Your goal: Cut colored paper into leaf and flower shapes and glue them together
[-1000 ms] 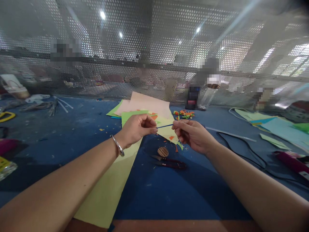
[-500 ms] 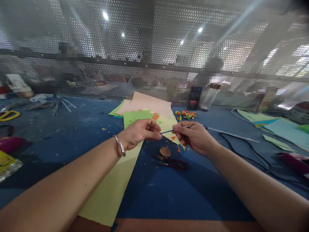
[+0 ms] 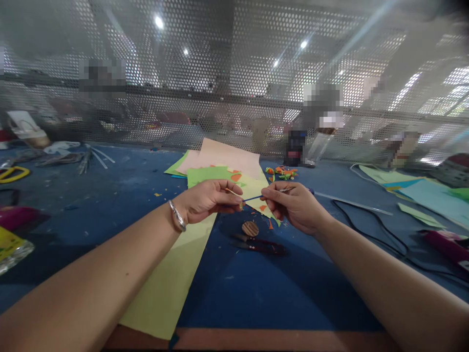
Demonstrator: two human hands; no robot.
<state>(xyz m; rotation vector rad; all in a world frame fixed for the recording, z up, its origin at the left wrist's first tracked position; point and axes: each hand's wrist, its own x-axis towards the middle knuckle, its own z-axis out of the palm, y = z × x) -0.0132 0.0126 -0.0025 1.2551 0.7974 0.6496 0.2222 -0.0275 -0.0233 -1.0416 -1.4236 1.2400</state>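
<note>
A thin blue rod or strip (image 3: 252, 198) spans the gap between my two hands above the table. My left hand (image 3: 214, 198), with a silver bangle at the wrist, pinches its left end between thumb and fingers. Below that thumb a small yellowish bit shows, too small to name. My right hand (image 3: 289, 203) pinches the other end; a slim pale piece shows along its fingers, and a dark blue end pokes out behind the hand. Under the hands lie a round striped wooden disc (image 3: 250, 228) and dark thread snips (image 3: 260, 245).
Green and yellow paper (image 3: 176, 283) runs beneath my left forearm, with pink paper (image 3: 227, 156) behind. Orange and green scraps (image 3: 286, 173) lie beyond my right hand. A black cable (image 3: 370, 222), a clear stick (image 3: 353, 203) and coloured sheets (image 3: 425, 195) are at right. Perforated metal (image 3: 220, 73) closes the back.
My left hand has shifted slightly left and turned a little, and the yellowish bit now shows under its thumb. My right hand keeps nearly the same place and grip.
</note>
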